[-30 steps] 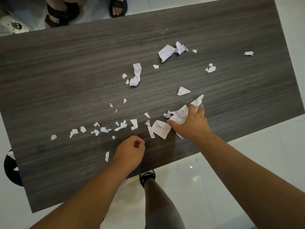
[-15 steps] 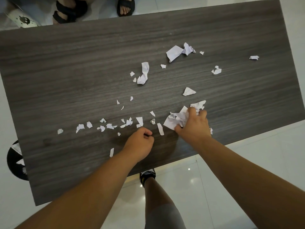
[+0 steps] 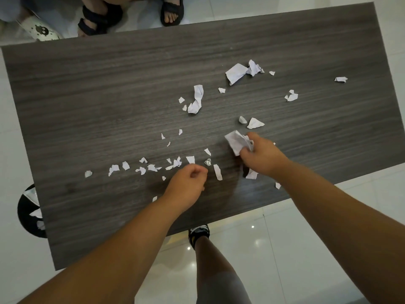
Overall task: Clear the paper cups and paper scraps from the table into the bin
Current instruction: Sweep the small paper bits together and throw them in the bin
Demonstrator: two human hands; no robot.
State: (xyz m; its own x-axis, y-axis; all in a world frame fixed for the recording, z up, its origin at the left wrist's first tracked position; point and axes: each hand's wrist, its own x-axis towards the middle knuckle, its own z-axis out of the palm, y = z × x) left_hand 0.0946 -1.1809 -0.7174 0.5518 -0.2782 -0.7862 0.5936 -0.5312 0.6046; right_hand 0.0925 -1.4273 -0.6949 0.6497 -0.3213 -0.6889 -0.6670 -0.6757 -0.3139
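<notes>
Dim even light, glare spots on floor tiles (image 3: pixel 252 226); wide-angle bending, soft edges

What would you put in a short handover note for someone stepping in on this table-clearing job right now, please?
Right hand: grips a crumpled wad of paper just above the table.
Left hand: loosely fisted near the table's front edge; I cannot tell whether it holds anything.
Things: small scraps lie in a row left of the left hand, larger pieces lie toward the far side, and a small foil ball sits between the hands. The black bin, with paper already in it, stands on the floor at the table's left end.
Done: no cups are on the table.
Left: most scraps, plus binning the wad.
</notes>
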